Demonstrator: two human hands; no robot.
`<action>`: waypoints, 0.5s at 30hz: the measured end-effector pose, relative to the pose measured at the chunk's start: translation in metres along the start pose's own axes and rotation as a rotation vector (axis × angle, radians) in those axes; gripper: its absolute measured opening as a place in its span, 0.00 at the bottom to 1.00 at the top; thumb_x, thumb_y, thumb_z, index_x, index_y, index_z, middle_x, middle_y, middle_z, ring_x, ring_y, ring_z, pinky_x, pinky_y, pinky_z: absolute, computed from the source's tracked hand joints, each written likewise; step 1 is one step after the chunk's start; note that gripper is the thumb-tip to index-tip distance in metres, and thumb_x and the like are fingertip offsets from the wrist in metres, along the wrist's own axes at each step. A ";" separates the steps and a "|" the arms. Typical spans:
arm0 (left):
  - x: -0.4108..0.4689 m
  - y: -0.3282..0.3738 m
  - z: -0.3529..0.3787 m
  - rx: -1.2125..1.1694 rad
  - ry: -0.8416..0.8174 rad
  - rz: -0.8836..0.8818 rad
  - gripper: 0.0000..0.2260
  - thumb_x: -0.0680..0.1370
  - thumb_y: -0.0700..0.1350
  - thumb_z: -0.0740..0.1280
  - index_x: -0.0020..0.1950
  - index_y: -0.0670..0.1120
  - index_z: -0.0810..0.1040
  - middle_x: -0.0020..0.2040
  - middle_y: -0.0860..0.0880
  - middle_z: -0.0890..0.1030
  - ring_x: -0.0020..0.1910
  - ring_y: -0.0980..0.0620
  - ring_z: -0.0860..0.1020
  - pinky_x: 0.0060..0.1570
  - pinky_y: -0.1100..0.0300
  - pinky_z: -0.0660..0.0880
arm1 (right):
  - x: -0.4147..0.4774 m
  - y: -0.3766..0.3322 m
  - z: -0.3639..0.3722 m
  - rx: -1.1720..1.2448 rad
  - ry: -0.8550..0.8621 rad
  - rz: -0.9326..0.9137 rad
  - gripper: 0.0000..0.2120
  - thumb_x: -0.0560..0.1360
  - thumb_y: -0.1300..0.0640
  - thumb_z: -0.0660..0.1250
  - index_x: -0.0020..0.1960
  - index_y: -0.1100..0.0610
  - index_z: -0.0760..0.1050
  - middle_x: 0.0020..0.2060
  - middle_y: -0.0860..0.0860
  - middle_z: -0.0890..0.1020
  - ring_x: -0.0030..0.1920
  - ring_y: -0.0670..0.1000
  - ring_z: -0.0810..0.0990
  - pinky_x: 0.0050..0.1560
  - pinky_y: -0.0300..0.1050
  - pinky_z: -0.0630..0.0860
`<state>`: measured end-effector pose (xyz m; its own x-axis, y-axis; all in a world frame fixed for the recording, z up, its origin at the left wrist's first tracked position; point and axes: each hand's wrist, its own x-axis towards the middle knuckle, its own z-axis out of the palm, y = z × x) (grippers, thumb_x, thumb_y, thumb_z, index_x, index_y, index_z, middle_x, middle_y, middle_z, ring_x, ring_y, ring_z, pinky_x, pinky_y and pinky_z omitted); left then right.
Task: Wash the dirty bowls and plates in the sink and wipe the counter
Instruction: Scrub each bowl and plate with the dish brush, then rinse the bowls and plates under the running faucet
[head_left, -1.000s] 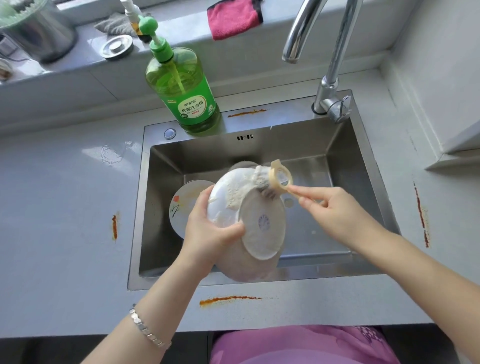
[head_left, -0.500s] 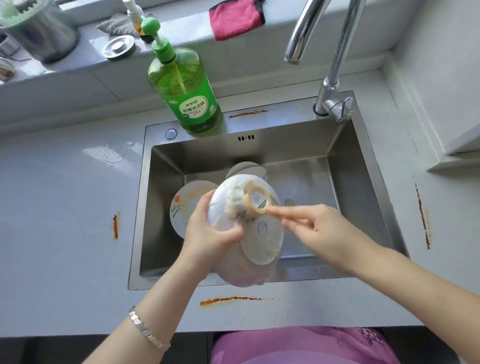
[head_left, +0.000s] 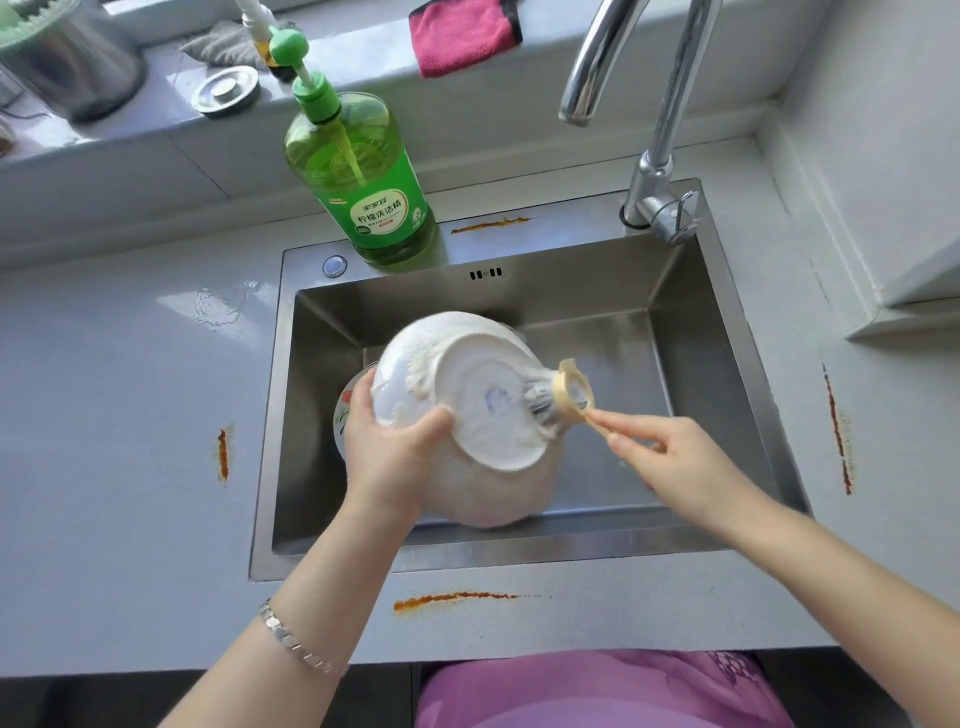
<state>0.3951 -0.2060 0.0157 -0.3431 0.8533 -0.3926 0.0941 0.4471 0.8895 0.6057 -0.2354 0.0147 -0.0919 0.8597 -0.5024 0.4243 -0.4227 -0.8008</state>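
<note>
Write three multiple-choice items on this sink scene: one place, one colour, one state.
1. The soap bottle stands: A on the back rim of the sink; B in the basin; C on the floor.
2. The cloth on the ledge is: A blue; B pink; C yellow.
3. The bowl is: A gripped by the left hand; B lying on the counter; C stacked on the ledge.
A: its base rests on the steel rim. B: its pink fabric shows. A: fingers curl round its edge.

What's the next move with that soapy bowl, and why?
Probably sweep the scrubber leftward across the bowl: the right hand pinches its handle at the base's right edge, the left hand grips the bowl over the sink, and foam looks patchy.
</note>
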 end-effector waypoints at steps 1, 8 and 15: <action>0.001 0.000 0.003 -0.031 0.042 -0.002 0.31 0.65 0.38 0.73 0.65 0.53 0.68 0.56 0.50 0.76 0.55 0.50 0.77 0.53 0.50 0.77 | -0.007 0.000 0.006 0.010 -0.021 -0.015 0.16 0.79 0.64 0.59 0.65 0.55 0.73 0.13 0.37 0.66 0.18 0.39 0.65 0.23 0.28 0.62; 0.007 0.000 0.018 -0.085 0.128 0.005 0.28 0.70 0.35 0.70 0.67 0.50 0.67 0.55 0.49 0.75 0.53 0.51 0.77 0.50 0.57 0.77 | -0.010 -0.008 0.010 0.013 -0.129 -0.031 0.16 0.80 0.61 0.58 0.64 0.49 0.73 0.14 0.34 0.66 0.23 0.29 0.69 0.30 0.25 0.65; 0.003 -0.001 0.021 -0.068 0.101 -0.013 0.26 0.70 0.35 0.71 0.65 0.50 0.67 0.50 0.53 0.76 0.51 0.52 0.77 0.49 0.57 0.77 | -0.011 -0.008 0.018 0.041 -0.155 -0.073 0.16 0.80 0.61 0.58 0.65 0.47 0.72 0.14 0.35 0.67 0.22 0.30 0.69 0.46 0.28 0.67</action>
<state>0.4135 -0.1981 0.0082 -0.4370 0.8143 -0.3820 0.0267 0.4363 0.8994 0.5876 -0.2466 0.0206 -0.2601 0.8355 -0.4841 0.3750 -0.3746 -0.8480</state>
